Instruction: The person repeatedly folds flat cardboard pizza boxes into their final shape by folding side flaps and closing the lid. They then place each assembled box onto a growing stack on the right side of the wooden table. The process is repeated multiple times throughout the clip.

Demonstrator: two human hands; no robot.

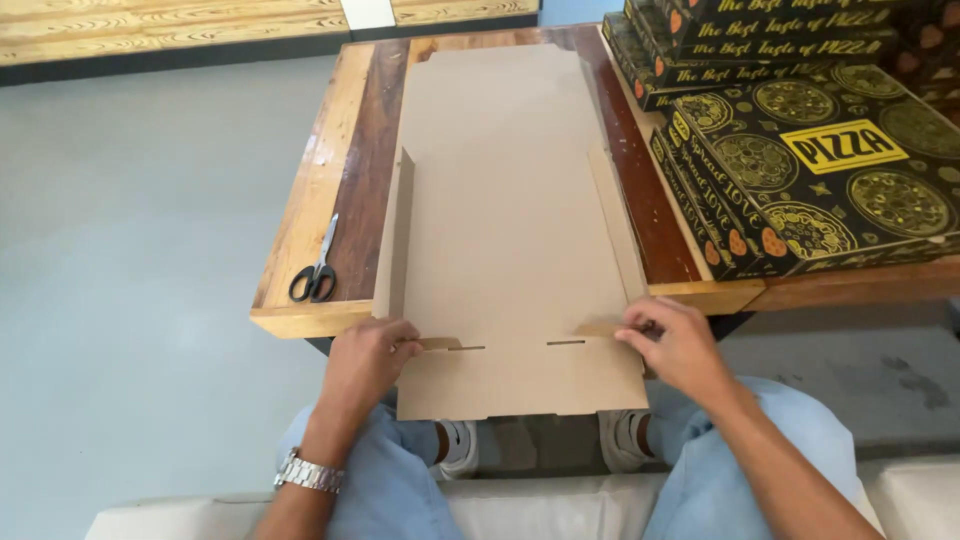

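— Both your hands pinch small corner flaps of the flat brown cardboard blank (510, 230): left hand (368, 357) fingers curled on the left flap, right hand (678, 345) on the right.

— And the blank?

— It lies along the wooden worktop (330, 190), its near end overhanging your knees. Black scissors (317, 272) lie left; black-and-gold pizza boxes (810, 170) are stacked right.

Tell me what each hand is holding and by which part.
Both hold the flat cardboard box blank: the left hand pinches the small corner tab at its near left, the right hand the matching tab at its near right.
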